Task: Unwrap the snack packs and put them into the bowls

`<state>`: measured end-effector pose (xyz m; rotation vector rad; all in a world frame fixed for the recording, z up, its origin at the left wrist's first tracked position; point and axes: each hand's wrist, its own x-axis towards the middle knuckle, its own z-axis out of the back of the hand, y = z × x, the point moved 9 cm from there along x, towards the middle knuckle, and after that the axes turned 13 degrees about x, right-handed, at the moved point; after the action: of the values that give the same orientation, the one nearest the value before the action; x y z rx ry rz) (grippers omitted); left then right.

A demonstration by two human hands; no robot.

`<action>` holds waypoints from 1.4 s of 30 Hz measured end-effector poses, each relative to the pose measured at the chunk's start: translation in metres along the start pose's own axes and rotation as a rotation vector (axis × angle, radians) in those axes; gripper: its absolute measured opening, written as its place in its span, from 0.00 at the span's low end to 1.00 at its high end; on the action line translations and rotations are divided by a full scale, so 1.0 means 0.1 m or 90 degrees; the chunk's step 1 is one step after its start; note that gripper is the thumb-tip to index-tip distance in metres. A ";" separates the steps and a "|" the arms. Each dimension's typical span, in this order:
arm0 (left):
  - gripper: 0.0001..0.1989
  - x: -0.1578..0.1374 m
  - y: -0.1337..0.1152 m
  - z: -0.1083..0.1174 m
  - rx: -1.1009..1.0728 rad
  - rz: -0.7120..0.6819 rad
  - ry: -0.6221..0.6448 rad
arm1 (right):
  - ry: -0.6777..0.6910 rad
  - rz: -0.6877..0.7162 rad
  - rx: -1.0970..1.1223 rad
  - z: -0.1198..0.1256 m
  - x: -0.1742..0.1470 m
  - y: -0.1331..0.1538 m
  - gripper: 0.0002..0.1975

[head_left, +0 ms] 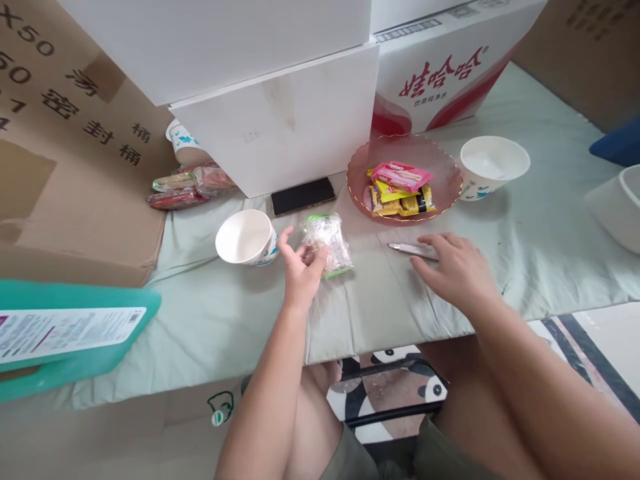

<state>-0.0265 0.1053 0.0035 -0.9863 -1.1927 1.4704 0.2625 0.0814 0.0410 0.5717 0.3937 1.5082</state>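
Note:
A clear, shiny plastic snack packet point(334, 240) with green ends lies over the cloth. My left hand point(303, 270) has its thumb and some fingers closed on the packet's left side, with one finger sticking up. My right hand point(457, 270) is palm down with its fingers stretched out, at the right end of a slim silver-grey tool point(407, 249). The tool's kind is unclear, since the hand covers part of it. A white paper bowl point(245, 239) stands left of my left hand. Beyond my right hand, a pink glass dish point(360, 190) holds several wrapped snacks point(400, 177).
A black phone point(303, 197) lies against the white boxes point(290, 127). Another paper bowl point(493, 160) stands right of the dish, with a white container point(620, 207) at the far right. Wrapped packets point(187, 187) lie by the brown carton point(75, 200). A green jug point(115, 340) is at left.

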 end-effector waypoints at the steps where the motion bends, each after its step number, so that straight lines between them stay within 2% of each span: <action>1: 0.36 0.01 -0.01 -0.01 0.019 -0.016 0.013 | 0.006 -0.001 -0.052 0.00 -0.01 -0.08 0.17; 3: 0.30 0.02 -0.07 -0.03 0.065 -0.063 0.025 | 0.022 0.012 -0.093 -0.03 -0.02 -0.15 0.16; 5: 0.21 0.03 -0.13 -0.03 0.116 -0.110 0.019 | 0.035 0.029 -0.045 -0.07 -0.02 -0.10 0.15; 7: 0.16 0.03 -0.16 -0.04 0.153 -0.133 0.019 | 0.066 0.032 0.074 -0.16 -0.03 0.04 0.13; 9: 0.15 0.03 -0.17 -0.06 0.168 -0.140 0.028 | 0.133 0.013 0.249 -0.30 -0.07 0.24 0.12; 12: 0.15 -0.01 -0.17 -0.11 0.168 -0.150 0.050 | 0.243 -0.057 0.530 -0.57 -0.17 0.56 0.13; 14: 0.15 -0.03 -0.18 -0.14 0.167 -0.159 0.061 | 0.279 -0.122 0.675 -0.71 -0.21 0.73 0.14; 17: 0.13 -0.05 -0.20 -0.17 0.193 -0.174 0.065 | 0.284 -0.221 0.812 -0.88 -0.20 0.85 0.16; 20: 0.11 -0.06 -0.25 -0.18 0.221 -0.204 0.062 | 0.262 -0.293 0.880 -0.97 -0.16 0.86 0.19; 24: 0.08 -0.12 -0.33 -0.21 0.247 -0.248 0.067 | 0.238 -0.313 0.876 -1.01 -0.14 0.82 0.18; 29: 0.08 -0.17 -0.40 -0.15 0.241 -0.265 0.026 | 0.233 -0.306 0.849 -1.00 -0.14 0.77 0.17; 32: 0.11 -0.14 -0.39 -0.04 0.170 -0.230 -0.020 | 0.257 -0.276 0.805 -0.99 -0.15 0.80 0.16; 37: 0.16 -0.04 -0.25 0.20 0.024 -0.123 -0.113 | 0.327 -0.253 0.702 -0.97 -0.21 0.78 0.16; 40: 0.18 0.00 -0.15 0.26 -0.024 -0.077 -0.146 | 0.404 -0.260 0.562 -0.91 -0.26 0.55 0.16; 42: 0.18 0.01 -0.12 0.21 -0.015 -0.065 -0.137 | 0.402 -0.216 0.460 -0.77 -0.23 0.34 0.17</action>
<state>-0.0443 0.1028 0.0194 -0.7856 -1.3962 1.5124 0.1896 0.0655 -0.0039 0.5292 1.4863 1.1612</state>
